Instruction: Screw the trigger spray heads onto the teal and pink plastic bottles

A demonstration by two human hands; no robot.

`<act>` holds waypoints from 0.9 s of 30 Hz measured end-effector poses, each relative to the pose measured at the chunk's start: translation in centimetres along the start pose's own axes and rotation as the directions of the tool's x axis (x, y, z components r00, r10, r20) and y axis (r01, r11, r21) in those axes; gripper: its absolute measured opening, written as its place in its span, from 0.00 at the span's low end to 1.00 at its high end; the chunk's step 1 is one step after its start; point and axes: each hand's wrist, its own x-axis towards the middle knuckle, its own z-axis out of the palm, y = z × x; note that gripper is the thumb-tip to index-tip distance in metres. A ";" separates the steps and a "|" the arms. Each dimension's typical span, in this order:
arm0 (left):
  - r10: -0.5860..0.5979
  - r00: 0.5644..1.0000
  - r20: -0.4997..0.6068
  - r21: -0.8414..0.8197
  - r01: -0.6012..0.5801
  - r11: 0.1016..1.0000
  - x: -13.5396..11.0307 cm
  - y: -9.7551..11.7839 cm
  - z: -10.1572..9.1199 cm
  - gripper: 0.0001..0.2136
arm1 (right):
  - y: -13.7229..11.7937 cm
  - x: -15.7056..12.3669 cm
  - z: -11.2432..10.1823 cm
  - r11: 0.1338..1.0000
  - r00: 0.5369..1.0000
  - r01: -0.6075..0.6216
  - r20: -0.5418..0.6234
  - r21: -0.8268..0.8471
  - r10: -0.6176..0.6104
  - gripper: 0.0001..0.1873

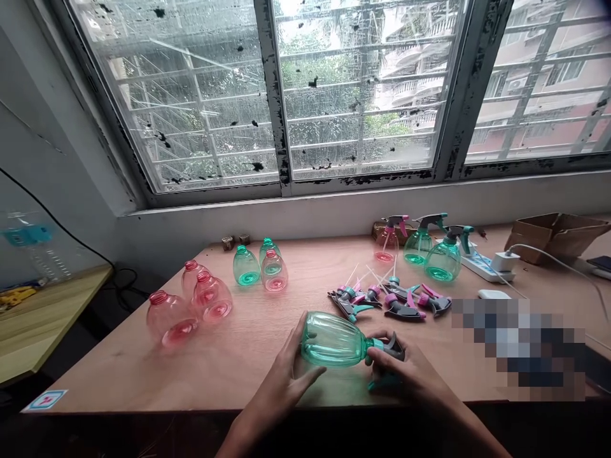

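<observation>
A clear green spray bottle (331,340) lies on its side in the air above the table's front edge, its neck pointing right. My left hand (298,369) cups its base end, thumb below and fingers behind. My right hand (398,359) is closed round the collar of the grey and teal trigger sprayer (394,346) at the neck. The sprayer sits on the bottle's mouth; how tightly I cannot tell. Beyond my hands lies a pile of loose trigger sprayers (389,302) in pink, teal and grey, with thin white tubes.
Pink bottles without tops (210,299) stand at left, near green ones (247,267). At the back right are bottles with sprayers fitted (442,262), a power strip (484,267) with a white cable, and a cardboard box (548,238). A blurred patch (520,346) covers the right side.
</observation>
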 end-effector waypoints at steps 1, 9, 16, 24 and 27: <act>-0.007 1.000 0.002 -0.006 0.007 1.000 0.0 0.0 0.0 0.42 | 0.0 0.0 0.0 1.000 1.000 0.006 0.002 -0.001 -0.006 0.18; -0.066 0.998 0.000 0.059 0.066 0.996 0.0 -0.3 -0.1 0.40 | -0.1 0.0 0.0 0.999 0.999 0.036 0.028 -0.029 -0.035 0.17; 0.010 1.000 0.023 0.038 -0.011 0.999 -0.1 -0.9 0.1 0.43 | 0.0 0.0 -0.1 1.000 1.000 0.014 0.011 0.028 -0.014 0.17; -0.011 1.000 -0.002 0.028 0.011 1.000 0.2 -0.3 -0.2 0.39 | 0.0 0.0 -0.1 0.999 0.998 0.039 0.046 -0.010 -0.039 0.17; 0.020 1.000 -0.004 0.019 -0.020 1.000 0.2 -0.7 -0.1 0.43 | 0.1 0.0 -0.1 0.999 0.999 0.045 0.029 0.003 -0.045 0.16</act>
